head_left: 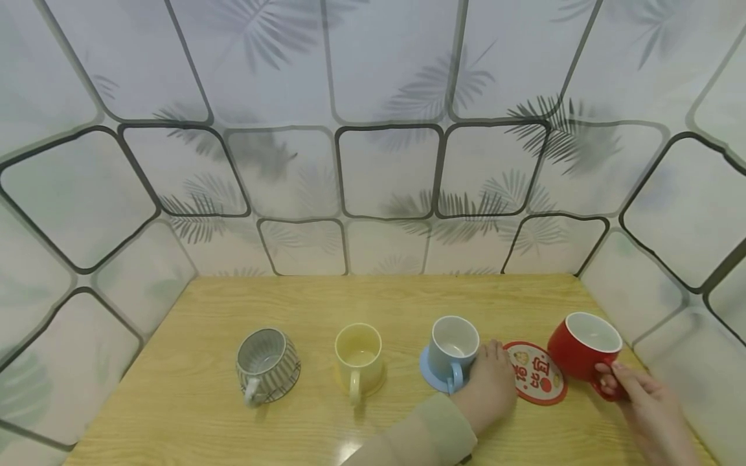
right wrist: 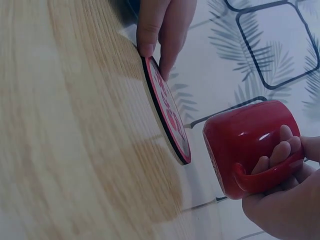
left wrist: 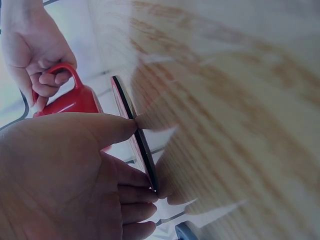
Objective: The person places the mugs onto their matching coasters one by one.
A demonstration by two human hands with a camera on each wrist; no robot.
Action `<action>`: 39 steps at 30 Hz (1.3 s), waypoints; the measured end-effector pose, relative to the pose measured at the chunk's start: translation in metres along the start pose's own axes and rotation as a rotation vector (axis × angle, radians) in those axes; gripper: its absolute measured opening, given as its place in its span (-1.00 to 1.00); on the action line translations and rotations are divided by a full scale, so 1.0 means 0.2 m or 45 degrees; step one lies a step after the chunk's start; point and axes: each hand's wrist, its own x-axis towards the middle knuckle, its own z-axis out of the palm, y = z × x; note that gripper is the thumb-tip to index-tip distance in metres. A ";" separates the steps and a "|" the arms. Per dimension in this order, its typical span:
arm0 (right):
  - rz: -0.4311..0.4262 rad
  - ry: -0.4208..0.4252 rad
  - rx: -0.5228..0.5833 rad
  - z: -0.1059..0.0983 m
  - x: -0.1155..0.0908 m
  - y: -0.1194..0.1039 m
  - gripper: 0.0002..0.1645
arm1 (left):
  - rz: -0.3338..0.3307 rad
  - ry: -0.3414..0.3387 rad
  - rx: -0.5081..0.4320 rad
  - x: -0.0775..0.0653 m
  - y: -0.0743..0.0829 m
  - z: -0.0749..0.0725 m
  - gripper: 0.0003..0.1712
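Note:
My right hand (head_left: pixel 655 404) grips the handle of a red mug (head_left: pixel 574 353) with a white inside. In the right wrist view the mug (right wrist: pixel 250 145) is held clear of the table, its fingers curled through the handle. Just left of the mug, a round red-rimmed coaster (head_left: pixel 535 372) with red characters lies at the tabletop. My left hand (head_left: pixel 489 382) pinches that coaster's edge between thumb and fingers; in the left wrist view the coaster (left wrist: pixel 122 100) shows edge-on, close over the wood. Beside the left hand stands a light blue mug (head_left: pixel 445 349) on a blue coaster (head_left: pixel 430 370).
Further left, a yellow mug (head_left: pixel 358 353) stands on a yellow coaster (head_left: pixel 377 382), then a grey striped mug (head_left: pixel 274 372) on a patterned coaster (head_left: pixel 291 382). The wooden table (head_left: pixel 192 414) is bounded by a leaf-patterned curtain (head_left: pixel 384 175) at back and sides.

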 end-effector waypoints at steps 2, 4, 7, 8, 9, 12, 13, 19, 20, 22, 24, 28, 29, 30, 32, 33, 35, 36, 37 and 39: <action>0.020 0.013 -0.002 0.01 0.00 0.00 -0.71 | 0.001 -0.005 -0.003 0.00 0.00 0.00 -0.32; 0.028 0.018 -0.002 0.02 0.00 0.01 -0.71 | 0.002 -0.009 -0.005 0.00 0.00 -0.01 -0.31; 0.019 -0.007 -0.004 0.03 -0.01 0.02 -0.70 | 0.003 -0.009 -0.002 -0.01 0.00 -0.01 -0.31; 0.011 -0.020 -0.004 0.03 -0.01 0.03 -0.69 | 0.005 -0.008 0.000 -0.01 0.00 -0.01 -0.32; 0.005 -0.031 -0.006 0.03 -0.01 0.03 -0.69 | 0.005 -0.006 0.004 -0.01 -0.01 -0.01 -0.32; -0.015 -0.056 -0.018 0.05 -0.01 0.05 -0.67 | 0.008 -0.003 0.014 -0.02 -0.01 -0.02 -0.33; -0.031 -0.064 -0.017 0.05 -0.01 0.05 -0.67 | 0.008 -0.003 0.014 -0.02 0.00 -0.02 -0.34; -0.061 -0.074 0.025 0.09 -0.02 0.07 -0.66 | 0.001 0.000 0.018 -0.02 -0.01 -0.02 -0.36; -0.058 -0.074 0.031 0.09 -0.02 0.07 -0.66 | -0.001 0.002 0.018 -0.02 -0.01 -0.02 -0.36; -0.043 -0.070 0.027 0.11 -0.02 0.08 -0.67 | -0.006 0.007 0.008 -0.02 -0.01 -0.02 -0.38; -0.047 -0.085 0.047 0.12 -0.02 0.08 -0.66 | -0.010 0.010 0.001 -0.02 -0.01 -0.02 -0.39; -0.043 -0.078 0.044 0.13 -0.03 0.09 -0.66 | -0.014 0.011 -0.014 -0.02 -0.01 -0.03 -0.40; -0.044 -0.074 0.041 0.14 -0.03 0.10 -0.66 | -0.015 0.010 -0.018 -0.02 -0.01 -0.03 -0.40; -0.041 -0.065 0.032 0.14 -0.03 0.10 -0.66 | -0.015 0.010 -0.021 -0.02 -0.01 -0.03 -0.40; -0.036 -0.053 0.018 0.15 -0.04 0.10 -0.67 | -0.016 0.013 -0.022 -0.02 -0.01 -0.03 -0.41; -0.030 -0.047 0.009 0.16 -0.04 0.10 -0.67 | -0.015 0.013 -0.018 -0.02 -0.01 -0.03 -0.41; -0.012 -0.040 -0.005 0.17 -0.04 0.10 -0.68 | -0.020 0.016 -0.019 -0.02 -0.01 -0.03 -0.41; 0.001 -0.033 -0.016 0.18 -0.04 0.10 -0.68 | -0.022 0.018 -0.018 -0.02 -0.01 -0.03 -0.42; 0.017 -0.028 -0.024 0.18 -0.04 0.10 -0.69 | -0.025 0.018 -0.017 -0.02 -0.01 -0.03 -0.42; 0.045 -0.024 -0.025 0.19 -0.04 0.10 -0.69 | -0.028 0.019 -0.018 -0.02 0.00 -0.02 -0.42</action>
